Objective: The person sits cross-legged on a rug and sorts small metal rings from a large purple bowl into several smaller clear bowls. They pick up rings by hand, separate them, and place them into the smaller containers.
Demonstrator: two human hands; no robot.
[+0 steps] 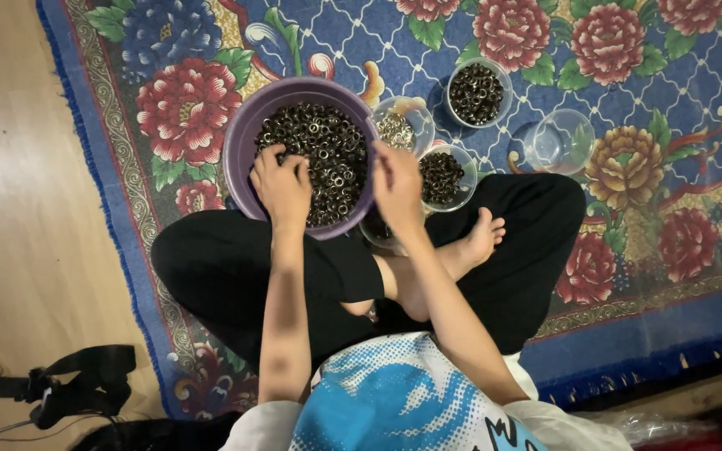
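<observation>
Crowding purple bowl: perhaps five cups

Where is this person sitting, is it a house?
Probably a room at home, used for handwork: a flowered carpet on a wooden floor, and a purple basin of small metal rings with clear plastic cups beside it.

Home interior, floor-level work spot; floral rug in blue, red and gold with fringed edge, laid on pale wood-laminate floor; person seated cross-legged, barefoot; purple plastic basin and clear cups set directly on rug.
</observation>
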